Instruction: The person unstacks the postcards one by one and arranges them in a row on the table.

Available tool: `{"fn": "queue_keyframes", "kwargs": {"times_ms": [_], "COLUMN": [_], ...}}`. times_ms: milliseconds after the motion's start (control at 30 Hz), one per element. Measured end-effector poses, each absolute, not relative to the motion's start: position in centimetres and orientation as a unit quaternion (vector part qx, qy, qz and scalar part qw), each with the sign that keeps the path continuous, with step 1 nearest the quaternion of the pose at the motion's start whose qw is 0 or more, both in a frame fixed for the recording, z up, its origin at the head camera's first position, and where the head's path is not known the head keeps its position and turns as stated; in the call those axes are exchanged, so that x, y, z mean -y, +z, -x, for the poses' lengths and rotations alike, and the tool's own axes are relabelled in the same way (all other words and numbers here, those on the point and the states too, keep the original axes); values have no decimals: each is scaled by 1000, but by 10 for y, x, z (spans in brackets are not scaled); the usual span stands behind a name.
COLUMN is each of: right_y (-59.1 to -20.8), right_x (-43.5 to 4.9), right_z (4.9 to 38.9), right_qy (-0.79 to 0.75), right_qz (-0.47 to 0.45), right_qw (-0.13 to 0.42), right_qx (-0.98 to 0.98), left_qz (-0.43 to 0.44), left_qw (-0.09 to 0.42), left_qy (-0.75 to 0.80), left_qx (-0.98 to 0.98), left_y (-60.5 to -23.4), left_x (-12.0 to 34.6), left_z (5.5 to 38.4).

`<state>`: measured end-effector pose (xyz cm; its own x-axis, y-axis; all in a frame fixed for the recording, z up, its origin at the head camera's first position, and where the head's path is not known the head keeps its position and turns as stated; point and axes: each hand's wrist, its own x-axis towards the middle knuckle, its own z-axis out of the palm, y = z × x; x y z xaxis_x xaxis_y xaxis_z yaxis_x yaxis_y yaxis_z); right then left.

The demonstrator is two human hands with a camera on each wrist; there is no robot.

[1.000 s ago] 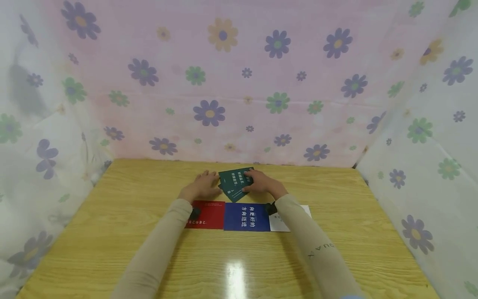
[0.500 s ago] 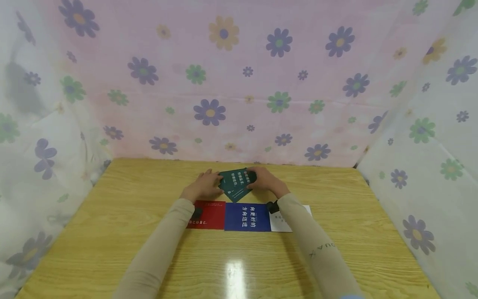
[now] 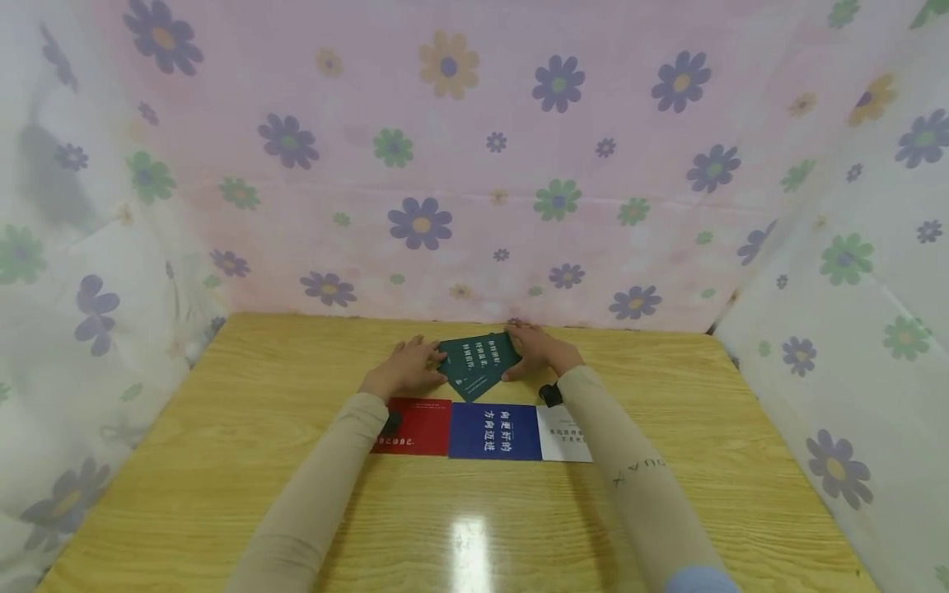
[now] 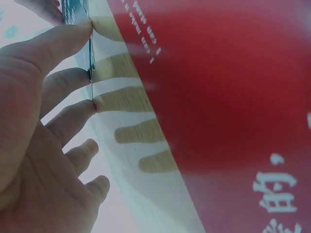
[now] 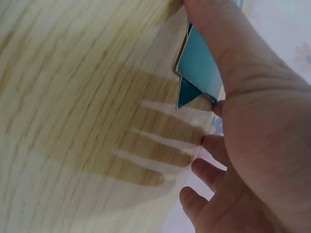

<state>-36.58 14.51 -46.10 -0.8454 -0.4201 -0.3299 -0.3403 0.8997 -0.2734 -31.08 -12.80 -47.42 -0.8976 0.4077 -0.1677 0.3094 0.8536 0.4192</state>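
Several dark green cards (image 3: 480, 368) with white printed writing lie fanned and overlapping near the back of the table. My left hand (image 3: 408, 367) holds their left edge; in the left wrist view, its thumb and two fingers touch the card edges (image 4: 77, 14), the other fingers staying apart. Across from it, my right hand (image 3: 544, 350) grips the right end, thumb on the near side and fingers on the far side. The right wrist view shows uneven card corners (image 5: 199, 65) between thumb and index finger. Part of the stack is hidden by the hands.
In front of the hands, a red card (image 3: 424, 424), a blue card (image 3: 495, 445) and a white card (image 3: 558, 445) lie side by side in a row. My forearms pass over its two ends. Flowered cloth (image 3: 474, 181) hangs behind the wooden table (image 3: 222, 461) and at both sides.
My right hand has shifted from over the green cards outward to their right edge, uncovering more of their writing. The left hand stays at the left edge.
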Motion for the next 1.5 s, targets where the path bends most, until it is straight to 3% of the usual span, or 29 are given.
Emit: {"fn": "queue_keyframes", "kwargs": {"times_ms": [667, 1233, 1500], "right_y": [-463, -454, -455], "right_x": [-162, -170, -177], "right_z": [357, 352, 348], "right_qy": [-184, -257, -301], "right_qz": [213, 297, 291], "right_qw": [177, 84, 78], "right_qx": [-943, -916, -905], "left_qz": [-180, -207, -215], "left_qw": [134, 82, 109], "left_qy": [198, 177, 206], "left_qx": [-954, -959, -948], "left_y": [-475, -473, -466], "left_x": [128, 128, 132], "left_z": [312, 325, 325]}}
